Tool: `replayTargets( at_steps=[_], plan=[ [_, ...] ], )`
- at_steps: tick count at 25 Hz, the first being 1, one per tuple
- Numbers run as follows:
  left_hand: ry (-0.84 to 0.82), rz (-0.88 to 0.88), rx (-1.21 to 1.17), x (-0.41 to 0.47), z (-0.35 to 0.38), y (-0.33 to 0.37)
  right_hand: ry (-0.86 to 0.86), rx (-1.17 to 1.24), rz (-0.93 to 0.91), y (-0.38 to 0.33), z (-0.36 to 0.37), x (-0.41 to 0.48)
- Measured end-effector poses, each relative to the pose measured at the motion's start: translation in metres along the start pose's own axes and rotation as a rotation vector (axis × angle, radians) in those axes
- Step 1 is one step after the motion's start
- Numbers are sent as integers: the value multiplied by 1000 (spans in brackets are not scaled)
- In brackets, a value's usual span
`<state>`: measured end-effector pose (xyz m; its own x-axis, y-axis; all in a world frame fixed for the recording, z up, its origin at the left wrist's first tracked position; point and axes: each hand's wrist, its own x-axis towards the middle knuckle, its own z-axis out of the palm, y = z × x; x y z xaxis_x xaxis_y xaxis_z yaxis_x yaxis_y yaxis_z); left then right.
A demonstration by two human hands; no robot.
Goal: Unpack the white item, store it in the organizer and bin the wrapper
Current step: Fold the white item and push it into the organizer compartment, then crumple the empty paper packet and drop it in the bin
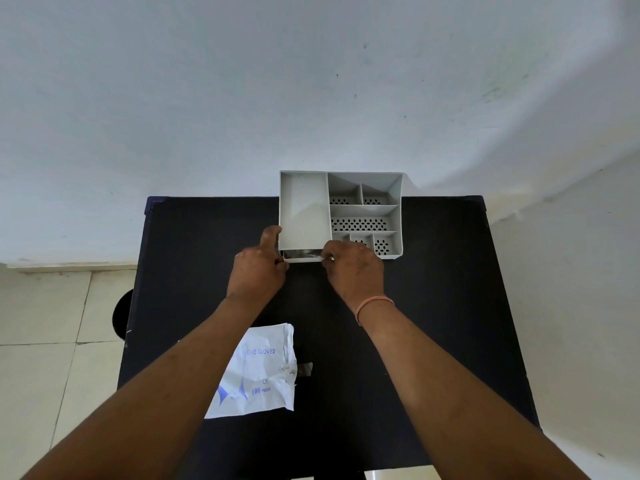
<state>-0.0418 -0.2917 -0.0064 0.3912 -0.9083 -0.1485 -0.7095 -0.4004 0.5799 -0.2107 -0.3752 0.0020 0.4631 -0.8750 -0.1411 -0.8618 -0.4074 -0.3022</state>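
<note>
A grey organizer (303, 206) with several compartments stands at the far edge of the black table (433, 289). My left hand (258, 268) and my right hand (353, 268) each pinch one end of a thin, flat white item (303, 258) held level at the near wall of the organizer's large left compartment. My left thumb points up beside the organizer's left wall. A crumpled white wrapper (256, 372) printed with blue "GLOVES" lettering lies on the table nearer to me, partly under my left forearm.
A dark round object (121, 315), partly hidden, sits on the tiled floor beside the table's left edge. A pale wall rises directly behind the table. The organizer's smaller right compartments have perforated bottoms.
</note>
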Motion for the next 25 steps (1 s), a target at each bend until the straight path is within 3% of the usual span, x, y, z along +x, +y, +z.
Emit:
replayTargets(
  at_steps=[7,12,17,20,25],
  plan=[
    [-22,-63,-13,9,-9,7,100,46,57,-3,3,0],
    [1,-35,12,14,-10,7,53,-14,68,-2,1,14],
    [21,-169,-17,-3,-7,-4,57,137,120,-4,4,-7],
    [-7,-240,-15,-34,-4,-20,-62,255,182,-16,18,-38],
    [-77,-410,37,-106,4,-59,-514,320,304,-42,56,-89]
  ],
)
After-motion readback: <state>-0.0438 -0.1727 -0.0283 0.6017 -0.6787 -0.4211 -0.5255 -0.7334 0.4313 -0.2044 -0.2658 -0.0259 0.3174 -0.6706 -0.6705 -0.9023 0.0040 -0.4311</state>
